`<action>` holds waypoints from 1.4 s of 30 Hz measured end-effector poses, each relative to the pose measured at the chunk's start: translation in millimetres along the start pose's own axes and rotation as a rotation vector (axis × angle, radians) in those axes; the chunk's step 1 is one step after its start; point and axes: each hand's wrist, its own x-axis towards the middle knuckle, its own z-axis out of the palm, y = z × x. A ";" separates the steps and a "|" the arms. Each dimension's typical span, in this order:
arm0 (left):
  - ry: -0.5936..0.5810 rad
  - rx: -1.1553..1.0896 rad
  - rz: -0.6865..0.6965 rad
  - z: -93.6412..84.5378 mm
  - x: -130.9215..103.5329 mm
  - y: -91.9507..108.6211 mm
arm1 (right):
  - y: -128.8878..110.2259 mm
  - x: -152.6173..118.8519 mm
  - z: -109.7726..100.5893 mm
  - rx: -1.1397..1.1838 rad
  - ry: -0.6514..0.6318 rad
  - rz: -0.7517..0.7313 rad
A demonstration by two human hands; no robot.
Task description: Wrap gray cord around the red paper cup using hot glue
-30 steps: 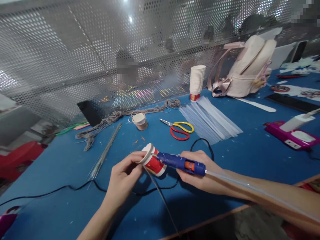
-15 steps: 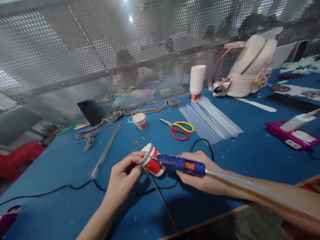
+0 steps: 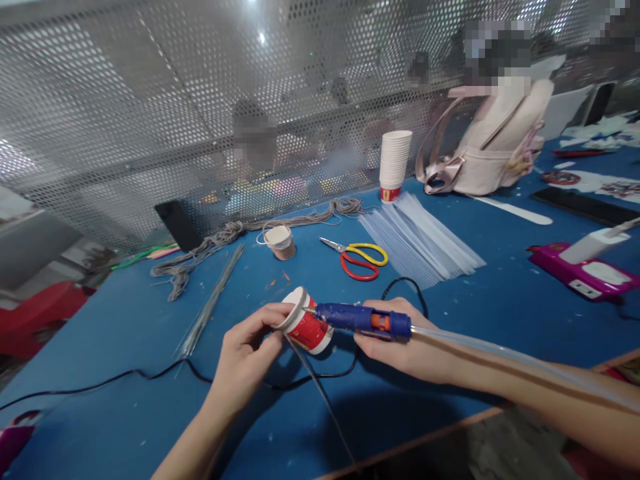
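My left hand (image 3: 253, 347) pinches a red and white paper cup (image 3: 311, 333) by its rim, tilted on its side. A grey cord (image 3: 325, 393) runs along the cup near the rim, and its loose end hangs down toward the table's front edge. In my right hand (image 3: 400, 353) is a blue hot glue gun (image 3: 355, 320), fingers wrapped round it. Its metal nozzle is at the cup just below the rim; whether it touches I cannot tell. A long clear glue stick (image 3: 465, 337) sticks out of the gun's back, over my forearm.
Yellow and red scissors (image 3: 357, 257) lie beyond the cup, beside clear plastic strips (image 3: 425, 247). A cord-wrapped cup (image 3: 281, 243), grey cord bundles (image 3: 230, 233), stacked paper cups (image 3: 395, 163), a phone (image 3: 177, 223), a backpack (image 3: 485, 147) and a purple power strip (image 3: 585, 270) stand around. A black cable (image 3: 140, 373) crosses the table.
The glue gun has shifted slightly up, its nozzle moving closer to the cord at the rim. My left hand and the cup stay nearly still.
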 end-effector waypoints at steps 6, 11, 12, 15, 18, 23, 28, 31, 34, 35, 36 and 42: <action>-0.005 0.005 0.009 0.8 1.5 -0.1 | 2.3 1.0 0.6 -0.016 0.010 -0.025; 0.002 0.012 -0.012 1.8 1.9 2.4 | 1.9 1.1 0.5 -0.052 0.011 -0.024; 0.002 0.017 -0.014 1.9 1.8 3.2 | 2.2 0.9 0.9 -0.043 0.013 -0.028; 0.004 0.025 -0.011 2.1 1.6 5.3 | 2.3 1.1 1.0 -0.030 0.014 -0.036; -0.004 0.039 0.007 2.3 1.9 6.6 | 0.2 1.5 -0.1 -0.061 0.004 -0.021; -0.015 0.064 0.031 2.8 2.5 7.1 | -2.1 0.9 -0.1 -0.070 -0.006 -0.016; -0.004 0.076 0.021 3.2 2.9 9.5 | -1.0 1.6 -1.3 -0.082 -0.002 -0.013; -0.004 0.086 0.025 3.3 2.9 10.6 | 0.5 1.4 -0.5 -0.085 0.001 -0.018; -0.003 0.101 0.034 3.6 3.1 10.7 | 1.2 0.9 0.9 -0.089 0.004 -0.051; -0.001 0.108 0.035 3.8 3.1 10.7 | 0.9 0.9 1.0 -0.091 0.003 -0.052; 0.000 0.115 0.037 4.0 3.2 10.6 | 0.3 1.0 0.7 -0.094 -0.001 -0.042; -0.009 0.131 0.091 3.7 2.9 8.8 | -2.4 0.5 -0.8 -0.101 0.001 -0.013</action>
